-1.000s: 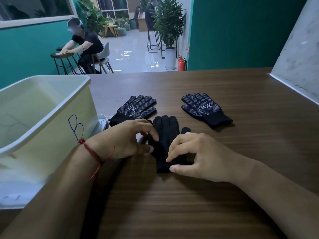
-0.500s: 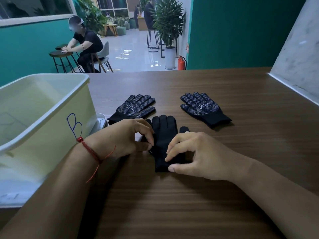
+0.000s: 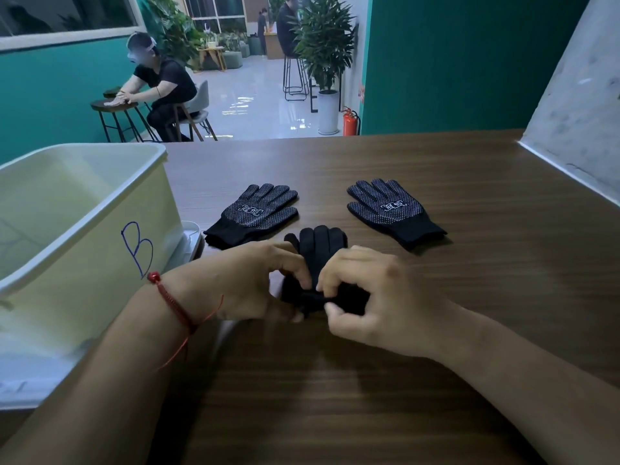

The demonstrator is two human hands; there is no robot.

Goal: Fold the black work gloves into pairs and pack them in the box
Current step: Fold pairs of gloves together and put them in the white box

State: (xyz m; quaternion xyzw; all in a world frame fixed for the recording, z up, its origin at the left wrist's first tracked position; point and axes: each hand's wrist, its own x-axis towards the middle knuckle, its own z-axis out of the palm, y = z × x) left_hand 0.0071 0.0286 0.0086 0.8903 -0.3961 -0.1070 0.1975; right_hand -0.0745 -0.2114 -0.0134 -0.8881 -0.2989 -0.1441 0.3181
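A cream plastic box (image 3: 67,263) with a thick rounded rim stands at the left of the bench (image 3: 486,280), a blue "B" hand-drawn on its smooth wall. The bench top is dark brown with a straight wood grain.

A thin red cord bracelet (image 3: 172,302) with one bead circles the left wrist. The left hand (image 3: 248,283) has its fingers curled, and its grip pinches the near end of the plain black glove (image 3: 322,243), thumb beneath and fingertips on top.

Beyond that hand lies the left dotted glove (image 3: 258,213), flat, black knit studded with small white dots and a white printed mark on the palm. Its ribbed cuff is nearest the box and its fingers point away and rightward.

The plain black glove sits mid-bench between the two hands, matte and undotted. Its long axis runs straight away from the person, fingers pointing far, and its cuff end is bunched into a thick fold. Whether a second glove lies under it cannot be told.

The right hand (image 3: 369,297) curls likewise, its grip pinching the same bunched end.

The right dotted glove (image 3: 392,209) lies flat, apart from the others, fingers angled away and leftward, cuff toward the near right.
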